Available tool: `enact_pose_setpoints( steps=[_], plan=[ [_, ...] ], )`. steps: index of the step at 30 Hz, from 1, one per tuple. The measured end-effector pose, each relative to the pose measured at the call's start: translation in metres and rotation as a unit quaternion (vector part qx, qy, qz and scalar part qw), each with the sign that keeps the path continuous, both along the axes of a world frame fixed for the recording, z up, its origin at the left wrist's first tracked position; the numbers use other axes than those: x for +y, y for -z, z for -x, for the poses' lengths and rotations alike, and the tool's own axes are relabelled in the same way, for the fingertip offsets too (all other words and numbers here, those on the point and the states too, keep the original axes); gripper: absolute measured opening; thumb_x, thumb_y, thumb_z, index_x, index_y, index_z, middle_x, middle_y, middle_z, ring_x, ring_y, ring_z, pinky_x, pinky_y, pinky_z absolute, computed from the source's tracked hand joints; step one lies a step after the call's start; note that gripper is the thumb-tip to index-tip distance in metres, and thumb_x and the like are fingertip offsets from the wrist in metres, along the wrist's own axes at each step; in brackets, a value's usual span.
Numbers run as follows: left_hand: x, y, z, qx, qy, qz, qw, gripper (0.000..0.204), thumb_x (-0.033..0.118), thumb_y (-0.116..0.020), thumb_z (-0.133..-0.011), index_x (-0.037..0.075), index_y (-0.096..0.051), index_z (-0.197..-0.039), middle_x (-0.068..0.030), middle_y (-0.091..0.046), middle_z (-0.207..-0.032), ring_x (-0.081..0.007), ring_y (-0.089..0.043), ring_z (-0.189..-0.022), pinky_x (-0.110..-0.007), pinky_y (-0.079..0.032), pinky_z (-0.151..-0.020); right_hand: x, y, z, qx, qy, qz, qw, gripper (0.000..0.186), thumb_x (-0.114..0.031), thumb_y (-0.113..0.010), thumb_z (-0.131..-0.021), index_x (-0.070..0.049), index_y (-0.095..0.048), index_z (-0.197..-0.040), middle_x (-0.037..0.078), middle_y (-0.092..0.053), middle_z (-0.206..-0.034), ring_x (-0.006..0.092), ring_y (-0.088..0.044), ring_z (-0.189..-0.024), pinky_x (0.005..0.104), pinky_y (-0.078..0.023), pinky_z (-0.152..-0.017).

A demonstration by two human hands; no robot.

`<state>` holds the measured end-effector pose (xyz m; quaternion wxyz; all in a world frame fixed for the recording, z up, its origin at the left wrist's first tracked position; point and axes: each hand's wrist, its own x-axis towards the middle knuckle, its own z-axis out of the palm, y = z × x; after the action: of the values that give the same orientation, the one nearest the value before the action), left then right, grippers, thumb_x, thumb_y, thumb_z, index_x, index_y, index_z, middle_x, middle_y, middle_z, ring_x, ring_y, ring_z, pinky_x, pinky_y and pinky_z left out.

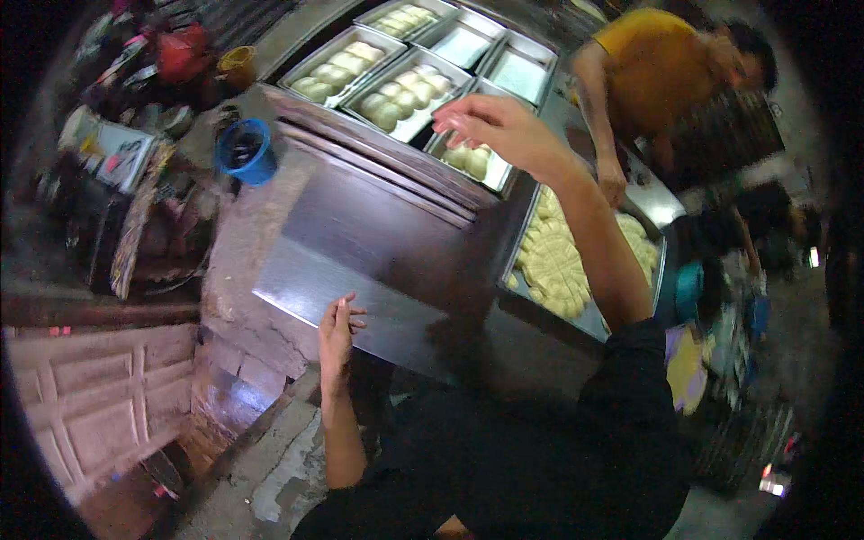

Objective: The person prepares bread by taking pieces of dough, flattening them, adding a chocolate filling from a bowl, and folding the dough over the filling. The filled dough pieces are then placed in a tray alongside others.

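Note:
My right hand (493,128) reaches out over the pans, its fingers stretched and slightly bent, with nothing visible in them. Just beneath it, a rectangular metal pan (498,173) holds pale dough balls (468,159). Beside that stand another pan of dough balls (402,97) and a third one (339,70) further left. My left hand (337,335) hovers at the near edge of the shiny metal worktop (360,225), fingers apart and holding nothing. Under my right forearm lies a large tray (589,324) with a mass of cut dough pieces (553,256).
Further pans (461,45) stand at the back, some without dough. Across the table a person in a yellow shirt (643,76) reaches toward the large tray. A blue bucket (246,153) is left of the table, and a panelled door (103,396) lies at lower left.

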<state>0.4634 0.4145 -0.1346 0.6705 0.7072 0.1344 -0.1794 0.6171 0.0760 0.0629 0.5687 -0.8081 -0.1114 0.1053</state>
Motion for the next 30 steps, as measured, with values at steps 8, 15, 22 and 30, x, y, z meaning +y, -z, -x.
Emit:
enact_pose_setpoints(
  steps=[8,15,22,30],
  plan=[
    [-0.08,0.036,0.006,0.049,0.195,0.065,0.977,0.036,0.031,-0.049,-0.102,0.002,-0.062,-0.119,-0.0075,-0.068,-0.09,-0.0112,-0.059,-0.071,-0.025,-0.047,-0.067,-0.116,0.122,0.199,0.021,0.058,0.246,0.967,0.014,-0.014,-0.072,-0.081,-0.007,-0.073,-0.093,0.01,-0.072,-0.087,0.024,-0.069,-0.08,0.0363,-0.053,-0.073],
    [-0.133,0.005,0.025,-0.006,0.281,-0.005,0.96,0.032,0.029,-0.049,-0.103,0.005,-0.063,-0.12,-0.0047,-0.068,-0.093,-0.0086,-0.055,-0.073,-0.024,-0.045,-0.068,-0.099,0.223,0.212,-0.093,0.065,0.268,0.957,0.019,-0.005,-0.071,-0.076,-0.005,-0.071,-0.095,0.015,-0.069,-0.087,0.0327,-0.066,-0.082,0.0379,-0.052,-0.072],
    [-0.192,-0.036,0.091,-0.052,0.277,0.041,0.958,0.028,0.021,-0.05,-0.103,0.003,-0.06,-0.122,-0.0064,-0.067,-0.101,-0.0117,-0.059,-0.089,-0.025,-0.047,-0.077,-0.114,0.2,0.258,-0.071,0.297,0.029,0.952,0.014,-0.012,-0.072,-0.083,-0.004,-0.071,-0.094,0.011,-0.072,-0.088,0.0239,-0.068,-0.083,0.0346,-0.052,-0.078],
    [-0.332,-0.102,0.24,-0.191,0.223,0.128,0.947,0.027,0.011,-0.055,-0.099,-0.001,-0.06,-0.122,-0.0087,-0.062,-0.114,-0.0136,-0.058,-0.101,-0.03,-0.047,-0.089,-0.129,0.101,0.464,-0.097,0.372,-0.231,0.894,0.029,-0.004,-0.079,-0.08,-0.003,-0.068,-0.106,0.005,-0.065,-0.1,0.012,-0.062,-0.094,0.0266,-0.052,-0.083]
  ],
)
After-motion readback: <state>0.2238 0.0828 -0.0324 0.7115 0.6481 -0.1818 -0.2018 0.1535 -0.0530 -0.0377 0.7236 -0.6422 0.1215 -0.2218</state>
